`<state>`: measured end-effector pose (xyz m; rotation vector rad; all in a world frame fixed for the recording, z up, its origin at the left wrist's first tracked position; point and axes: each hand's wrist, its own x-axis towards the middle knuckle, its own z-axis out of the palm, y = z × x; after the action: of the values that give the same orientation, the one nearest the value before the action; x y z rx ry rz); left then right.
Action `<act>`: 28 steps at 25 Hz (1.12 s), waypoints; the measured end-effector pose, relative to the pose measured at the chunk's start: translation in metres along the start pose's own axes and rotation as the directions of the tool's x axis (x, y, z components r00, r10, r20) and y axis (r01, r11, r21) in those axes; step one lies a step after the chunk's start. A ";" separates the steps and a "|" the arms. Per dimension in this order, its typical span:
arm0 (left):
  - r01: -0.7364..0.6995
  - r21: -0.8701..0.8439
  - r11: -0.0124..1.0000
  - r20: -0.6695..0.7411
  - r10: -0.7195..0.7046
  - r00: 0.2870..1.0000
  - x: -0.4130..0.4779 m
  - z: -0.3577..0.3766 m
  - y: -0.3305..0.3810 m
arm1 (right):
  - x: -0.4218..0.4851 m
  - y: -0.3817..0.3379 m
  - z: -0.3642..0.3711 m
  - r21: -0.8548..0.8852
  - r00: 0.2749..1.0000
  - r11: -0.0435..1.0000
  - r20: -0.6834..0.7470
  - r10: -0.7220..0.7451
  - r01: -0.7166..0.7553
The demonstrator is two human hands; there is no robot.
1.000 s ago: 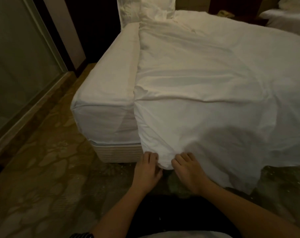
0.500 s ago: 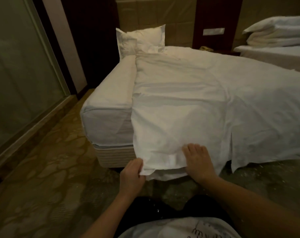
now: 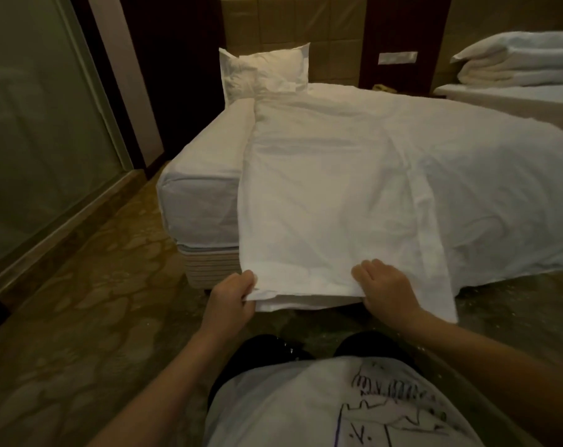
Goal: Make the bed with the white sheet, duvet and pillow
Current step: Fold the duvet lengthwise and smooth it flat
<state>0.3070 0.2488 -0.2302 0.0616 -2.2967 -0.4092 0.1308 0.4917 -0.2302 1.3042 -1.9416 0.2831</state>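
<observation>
Both hands are on the foot edge of the duvet (image 3: 338, 188). Your left hand (image 3: 232, 298) pinches the near-left corner with its fingers curled round it. Your right hand (image 3: 386, 288) grips the same hem further right, fingers bent over the top of the cloth. Holding it at two spots makes sense, since it pulls the hem flat between them and lets you steer the whole thing instead of dragging one corner.

The duvet lies along the bed (image 3: 209, 264) but sits off to the right. A strip of the sheet (image 3: 206, 175) on the left side is bare, while the right side spills down to the floor (image 3: 80, 301). So my guess is the job now is shifting it left and squaring it up, and a low grip off the foot of the bed gives you the pull for that.

Pillow (image 3: 267, 71) is propped upright against the headboard (image 3: 273, 24) at the top-left, touching the duvet's top edge, so that bit looks sorted. Watch the right flap on the floor, it could drag or snag when you tug.
</observation>
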 end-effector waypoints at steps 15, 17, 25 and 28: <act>0.235 -0.179 0.955 -0.052 -0.247 0.968 -0.005 0.017 0.014 | -0.065 0.060 0.021 -0.118 0.668 0.799 0.485 0.565 -0.590; 0.266 -0.168 0.949 -0.046 -0.277 0.960 -0.005 0.020 0.013 | -0.065 0.062 0.024 -0.097 0.629 0.786 0.543 0.556 -0.610; 0.307 0.279 0.910 0.284 -0.383 0.879 -0.020 0.063 -0.007 | -0.083 0.077 0.038 -0.013 0.690 0.844 0.570 0.447 -0.536; 0.268 0.336 0.903 0.367 -0.387 0.846 -0.014 0.074 -0.012 | -0.081 0.086 0.055 0.021 0.490 0.638 0.660 0.569 -0.770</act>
<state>0.2623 0.2605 -0.2910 0.5691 -2.7764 -0.2944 0.0451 0.5560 -0.3049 0.7398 -3.0660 0.6607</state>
